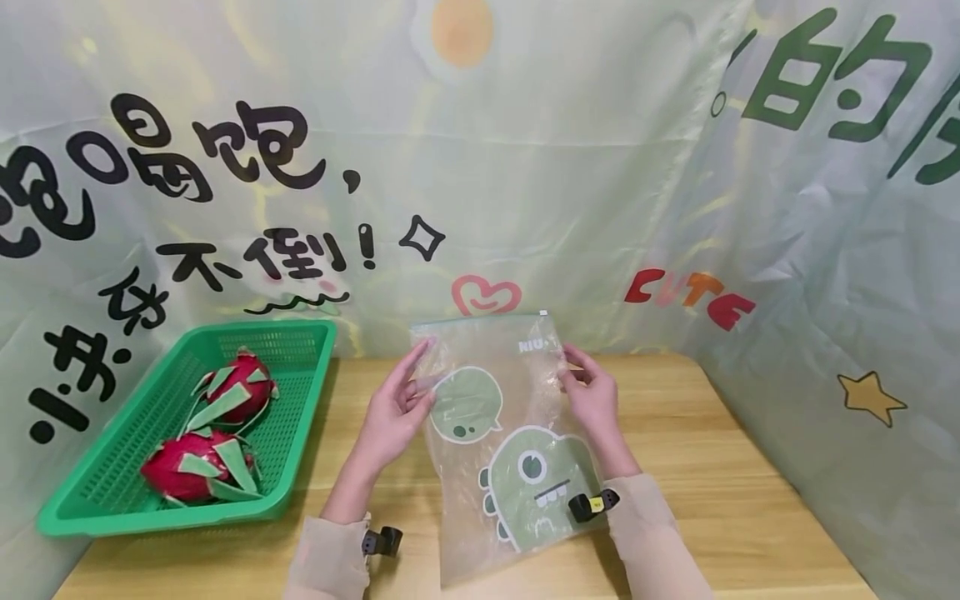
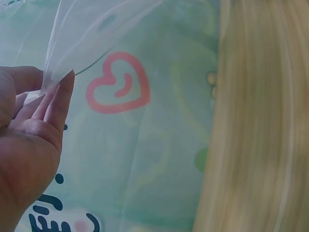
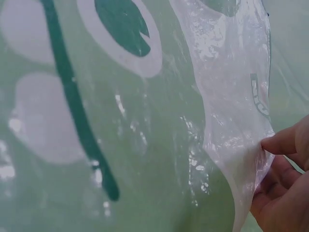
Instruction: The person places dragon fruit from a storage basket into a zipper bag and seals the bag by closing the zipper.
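Observation:
A clear zip bag [image 1: 465, 517] with a green cartoon dinosaur and speech bubble printed on it is held up above the table. Its zip edge, with a white slider [image 1: 543, 313], is at the top. The left hand [image 1: 393, 417] pinches the bag's left edge between thumb and fingers, as the left wrist view also shows. On the opposite side, the right hand [image 1: 595, 398] pinches the right edge near the printed letters. In the right wrist view the thumb [image 3: 282, 141] presses the crinkled plastic against the fingers. Nothing is visible inside the bag.
At the left of the wooden table [image 1: 675, 442] stands a green plastic basket [image 1: 300, 417]. Inside lie two dragon fruits, one farther back [image 1: 243, 390] and one nearer [image 1: 187, 467]. A printed cloth [image 1: 570, 208] hangs behind the table and along its sides.

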`<state>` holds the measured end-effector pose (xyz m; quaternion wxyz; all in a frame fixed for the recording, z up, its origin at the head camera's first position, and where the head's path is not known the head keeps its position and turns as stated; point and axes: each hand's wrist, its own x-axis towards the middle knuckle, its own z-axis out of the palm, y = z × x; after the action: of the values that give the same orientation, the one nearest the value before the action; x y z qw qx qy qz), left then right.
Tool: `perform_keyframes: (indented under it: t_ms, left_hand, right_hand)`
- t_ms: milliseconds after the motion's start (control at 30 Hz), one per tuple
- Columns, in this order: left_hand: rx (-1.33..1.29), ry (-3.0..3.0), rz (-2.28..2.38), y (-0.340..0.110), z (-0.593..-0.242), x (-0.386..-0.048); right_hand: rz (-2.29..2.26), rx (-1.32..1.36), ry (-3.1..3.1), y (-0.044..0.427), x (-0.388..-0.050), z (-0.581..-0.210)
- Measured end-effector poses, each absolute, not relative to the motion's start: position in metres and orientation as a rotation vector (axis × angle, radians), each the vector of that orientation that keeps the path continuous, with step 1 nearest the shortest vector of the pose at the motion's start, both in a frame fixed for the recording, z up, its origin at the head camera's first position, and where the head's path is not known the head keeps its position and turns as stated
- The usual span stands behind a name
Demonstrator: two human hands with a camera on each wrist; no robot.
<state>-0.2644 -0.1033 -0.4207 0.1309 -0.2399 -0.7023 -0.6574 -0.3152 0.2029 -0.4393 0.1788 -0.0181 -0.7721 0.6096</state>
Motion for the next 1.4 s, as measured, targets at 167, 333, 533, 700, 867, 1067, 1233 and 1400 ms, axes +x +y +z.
perform_keyframes:
  t_ms: [167, 333, 533, 700, 867, 1067, 1233, 1400]
  left_hand:
    - [-0.675, -1.993, -1.928, -0.106, -0.413, -0.263]
    - [-0.732, -1.827, -2.042, -0.110, -0.404, -0.258]
    - [-0.866, -1.655, -2.223, -0.116, -0.397, -0.251]
    - [-0.988, -1.610, -2.366, -0.122, -0.395, -0.248]
    - [-1.065, -1.667, -2.396, -0.122, -0.394, -0.247]
    - [-1.081, -1.754, -2.378, -0.123, -0.395, -0.246]
    - [-0.892, -1.929, -2.337, -0.122, -0.396, -0.246]
    - [-0.703, -2.157, -2.187, -0.117, -0.398, -0.247]
  right_hand:
    - [1.746, -0.031, -2.088, 0.202, -0.309, -0.427]
    - [1.777, -0.010, -2.038, 0.203, -0.302, -0.416]
    - [1.793, 0.052, -1.963, 0.204, -0.297, -0.409]
    - [1.789, 0.099, -1.951, 0.204, -0.296, -0.407]
    - [1.791, 0.132, -1.963, 0.203, -0.294, -0.406]
    - [1.815, 0.158, -1.960, 0.198, -0.292, -0.405]
    - [1.814, 0.260, -1.955, 0.195, -0.293, -0.408]
    - [1.823, 0.308, -1.990, 0.190, -0.293, -0.411]
